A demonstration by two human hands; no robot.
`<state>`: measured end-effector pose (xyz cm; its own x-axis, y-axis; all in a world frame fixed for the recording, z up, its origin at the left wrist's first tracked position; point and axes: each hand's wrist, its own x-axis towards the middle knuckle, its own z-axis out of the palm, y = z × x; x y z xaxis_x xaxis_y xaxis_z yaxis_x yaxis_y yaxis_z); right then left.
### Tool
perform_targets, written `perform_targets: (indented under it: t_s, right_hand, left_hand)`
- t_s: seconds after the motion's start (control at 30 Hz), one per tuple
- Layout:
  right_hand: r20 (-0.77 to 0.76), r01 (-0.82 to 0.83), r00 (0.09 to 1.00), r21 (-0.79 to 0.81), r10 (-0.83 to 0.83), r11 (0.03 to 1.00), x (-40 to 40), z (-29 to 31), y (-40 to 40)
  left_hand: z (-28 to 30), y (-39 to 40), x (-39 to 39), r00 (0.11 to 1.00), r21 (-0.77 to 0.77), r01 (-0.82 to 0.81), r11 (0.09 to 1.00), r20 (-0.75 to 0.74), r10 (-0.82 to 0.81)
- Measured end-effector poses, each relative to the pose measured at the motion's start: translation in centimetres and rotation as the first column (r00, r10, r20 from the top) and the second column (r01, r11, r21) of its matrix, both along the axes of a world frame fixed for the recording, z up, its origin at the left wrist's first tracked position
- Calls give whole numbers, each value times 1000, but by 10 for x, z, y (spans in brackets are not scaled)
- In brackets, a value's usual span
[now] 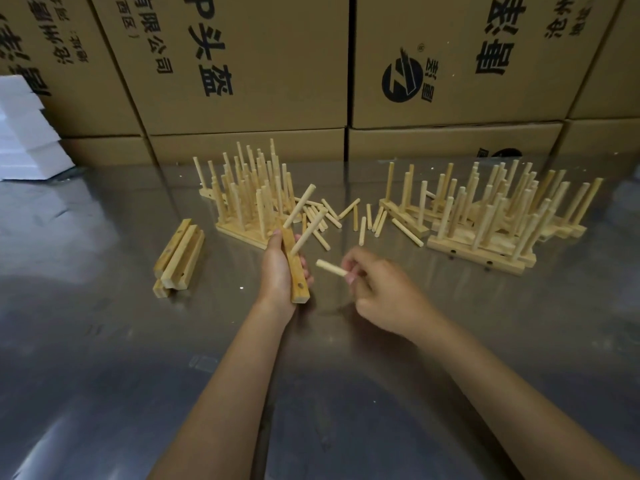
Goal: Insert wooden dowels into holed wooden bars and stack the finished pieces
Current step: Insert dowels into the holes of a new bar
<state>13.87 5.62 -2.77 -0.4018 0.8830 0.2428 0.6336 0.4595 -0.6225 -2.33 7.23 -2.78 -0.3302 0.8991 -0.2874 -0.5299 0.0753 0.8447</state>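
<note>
My left hand (pixel 277 268) grips a holed wooden bar (pixel 297 271) held end-on above the table. Two dowels (pixel 304 216) stick out of the bar's far part, and an empty hole shows near its near end. My right hand (pixel 377 289) pinches a single short dowel (pixel 330 268), its free tip pointing left toward the bar, a short gap away. Loose dowels (pixel 346 220) lie scattered on the table behind my hands. Empty holed bars (pixel 178 254) lie in a small pile at the left.
Stacks of finished bars with upright dowels stand at the back centre (pixel 249 195) and back right (pixel 491 216). The table (pixel 138 341) is shiny metal. Cardboard boxes (pixel 242 64) wall off the far edge, with white foam blocks (pixel 24 133) at the far left.
</note>
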Motion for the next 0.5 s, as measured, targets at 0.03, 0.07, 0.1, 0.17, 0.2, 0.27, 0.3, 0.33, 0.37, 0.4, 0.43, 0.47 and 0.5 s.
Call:
perform_targets:
  t_s: [0.03, 0.07, 0.1, 0.17, 0.2, 0.27, 0.3, 0.33, 0.37, 0.4, 0.43, 0.47, 0.5]
  right_hand:
    - [16, -77, 997, 26, 77, 997, -1, 3, -8]
    - [32, -135, 991, 51, 133, 990, -3, 6, -15]
    - [39, -174, 984, 71, 172, 982, -5, 11, -20]
    - [139, -208, 972, 145, 189, 967, -9, 21, -26]
    - [241, -229, 954, 211, 177, 950, -10, 27, -28]
    - [420, -305, 895, 340, 147, 890, -14, 38, -29]
    - [489, -353, 860, 360, 147, 864, -17, 45, -29]
    - [557, -403, 817, 367, 149, 839, -21, 52, -30]
    - [616, -448, 774, 364, 150, 816, -24, 58, -30]
    - [682, -483, 719, 354, 132, 801, -27, 65, -30]
    - [740, -518, 665, 356, 104, 778, -30, 71, -31]
    - [793, -548, 605, 356, 64, 757, -33, 74, -31]
    - [837, -580, 546, 355, 26, 733, -37, 78, -30]
  left_hand:
    - [0, 0, 0, 1000, 5, -8, 1000, -17, 9]
    - [-1, 0, 0, 999, 12, -19, 1000, -30, 19]
    - [-1, 1, 0, 999, 19, -25, 1000, -33, 26]
    - [-1, 1, 0, 999, 19, -21, 1000, -33, 22]
    - [-2, 1, 0, 999, 10, -14, 1000, -37, 14]
    - [-2, 1, 1, 999, -13, 6, 1000, -36, -6]
    - [-2, 0, 2, 999, -25, 16, 1000, -35, -17]
    - [-1, 0, 2, 999, -35, 24, 999, -35, -25]
    - [-1, 0, 2, 999, -42, 29, 999, -36, -30]
    - [-1, 0, 2, 999, -38, 28, 999, -36, -29]
    - [-2, 0, 1, 999, -25, 19, 1000, -33, -20]
    - [-2, -1, 0, 999, -18, 12, 1000, -30, -13]
    - [-4, 0, -1, 1000, -14, 14, 1000, -27, -14]
